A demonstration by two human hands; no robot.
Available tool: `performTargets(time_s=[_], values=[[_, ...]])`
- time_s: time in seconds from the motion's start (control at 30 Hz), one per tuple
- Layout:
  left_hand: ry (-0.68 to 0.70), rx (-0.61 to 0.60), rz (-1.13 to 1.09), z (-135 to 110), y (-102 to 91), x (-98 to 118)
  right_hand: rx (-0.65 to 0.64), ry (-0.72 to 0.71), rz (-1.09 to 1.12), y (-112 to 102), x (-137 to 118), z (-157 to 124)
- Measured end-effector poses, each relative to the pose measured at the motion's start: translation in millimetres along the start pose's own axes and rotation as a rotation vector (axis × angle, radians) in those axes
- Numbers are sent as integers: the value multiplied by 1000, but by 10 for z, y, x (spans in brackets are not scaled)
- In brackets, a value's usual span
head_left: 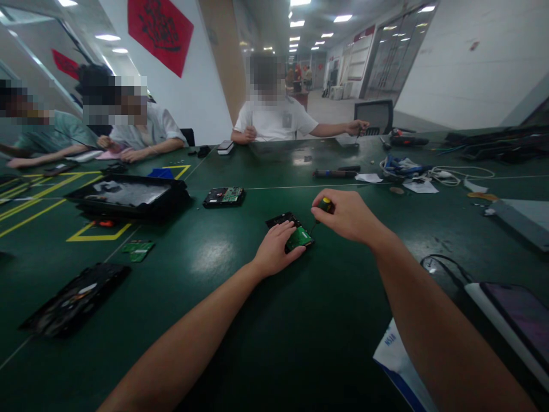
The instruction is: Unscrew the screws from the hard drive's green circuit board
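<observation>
A hard drive (pixel 299 236) with a green circuit board lies tilted on the green table. My left hand (pixel 278 247) holds it against the table, fingers across its top and thumb along the near edge. In my right hand (pixel 349 214) is a screwdriver with a yellow-and-black handle (pixel 326 204), its thin shaft pointing down at the drive's right edge. Whether the tip sits in a screw is too small to tell. Beyond my left hand lies another hard drive (pixel 223 197), its circuit board facing up.
On the left are a black tray (pixel 128 194), loose green circuit boards (pixel 138 249) and a black casing (pixel 75 300). A phone (pixel 518 315) and printed packet (pixel 403 363) lie by my right forearm. Cables (pixel 407 167) are at the back right. Several people sit around the table.
</observation>
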State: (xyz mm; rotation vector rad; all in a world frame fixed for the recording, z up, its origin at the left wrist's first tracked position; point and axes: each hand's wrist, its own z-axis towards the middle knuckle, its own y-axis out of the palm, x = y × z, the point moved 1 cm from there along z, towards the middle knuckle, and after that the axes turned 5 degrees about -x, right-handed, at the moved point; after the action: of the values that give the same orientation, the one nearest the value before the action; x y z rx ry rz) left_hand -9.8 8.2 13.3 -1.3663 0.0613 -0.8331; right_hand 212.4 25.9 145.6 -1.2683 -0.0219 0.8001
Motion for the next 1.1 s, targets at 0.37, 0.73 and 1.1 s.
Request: performTargets(time_s=[0.37, 0.73, 1.1], values=[[-340, 37, -153, 205, -355, -405, 320, 76, 194, -352, -44, -15], [-383, 33, -174, -221, -254, -220, 199, 179, 166, -126, 35, 40], [-387, 17, -35, -581, -286, 242, 107, 276, 170, 154, 237, -156]])
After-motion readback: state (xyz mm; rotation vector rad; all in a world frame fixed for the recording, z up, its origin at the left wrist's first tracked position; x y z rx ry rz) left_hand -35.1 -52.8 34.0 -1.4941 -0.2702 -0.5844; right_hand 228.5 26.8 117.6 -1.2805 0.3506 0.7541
